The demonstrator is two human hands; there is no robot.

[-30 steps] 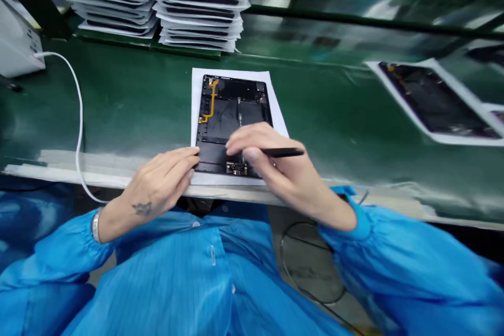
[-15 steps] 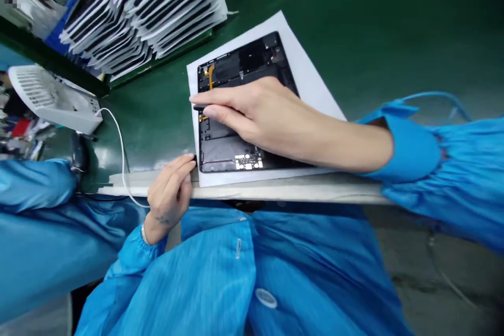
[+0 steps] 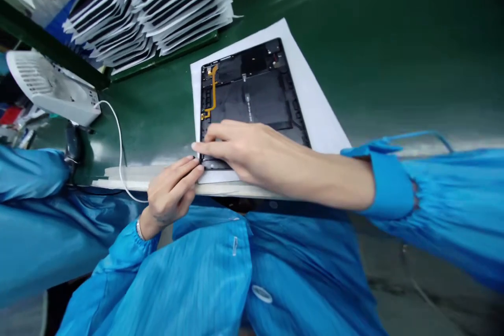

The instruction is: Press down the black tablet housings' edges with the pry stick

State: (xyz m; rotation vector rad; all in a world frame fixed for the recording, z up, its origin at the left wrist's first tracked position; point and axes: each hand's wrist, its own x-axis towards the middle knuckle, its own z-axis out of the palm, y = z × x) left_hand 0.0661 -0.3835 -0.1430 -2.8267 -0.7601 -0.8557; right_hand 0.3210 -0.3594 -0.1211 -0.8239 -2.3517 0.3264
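An opened tablet [image 3: 255, 100], dark inside with an orange flex cable [image 3: 213, 89] along its left side, lies on a white sheet [image 3: 315, 100]. My right hand [image 3: 252, 152] reaches over its near side, fingers bent and the fingertips at the near left corner. Whatever those fingers hold is hidden beneath them. Beside that same corner rests my left hand [image 3: 173, 186], its fingers pressed together and their tips touching the tablet's edge. A tiny dark bit shows at its fingertips, too small to name. The hands are almost touching.
Stacks of dark panels between white sheets [image 3: 181, 5] stand at the back left. A white fan-like device [image 3: 51, 86] with a white cable [image 3: 120, 142] sits at the left of the green bench [image 3: 374, 63]. Another person's blue sleeve [image 3: 31, 173] is at far left.
My right hand has moved toward me, from the tablet's middle to its near left corner, uncovering the orange cable. The black piece in its pinch is now hidden. My left fingertips have shifted onto the corner.
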